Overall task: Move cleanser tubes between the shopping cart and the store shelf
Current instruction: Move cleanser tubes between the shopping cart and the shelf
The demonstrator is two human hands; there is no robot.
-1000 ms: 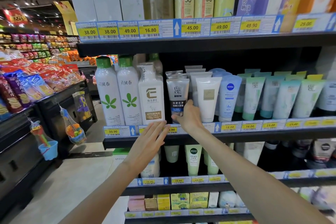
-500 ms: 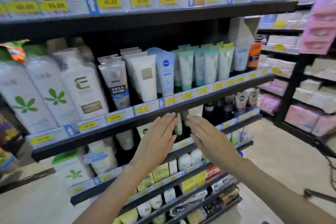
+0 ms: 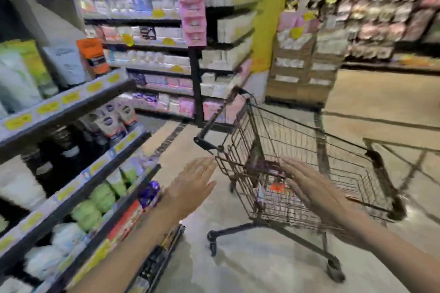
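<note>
Cleanser tubes: none clearly visible in the shopping cart (image 3: 321, 150), lower right, only blurred packets on its floor. Right hand (image 3: 309, 185) hovers over the basket, fingers straight, empty, likely reaching for one. Left hand (image 3: 190, 188) is flat, empty, beside the store shelf (image 3: 71, 107) at left.

Blurry supermarket aisle. Pale polished floor (image 3: 250, 266) underfoot, glossy with soft reflections, crossed by dark lines further back. Yellow pillar (image 3: 266, 14) rising mid-aisle, with stacked brown cartons (image 3: 302, 71) just beside it on the right. Back shelving (image 3: 152, 54) packed with white and pink packs, a strip of pink hanging packets (image 3: 192, 7) dangling in front. Far right wall rack (image 3: 381, 2) crammed with pinkish bagged goods. Dim, warm store lighting overall.
</note>
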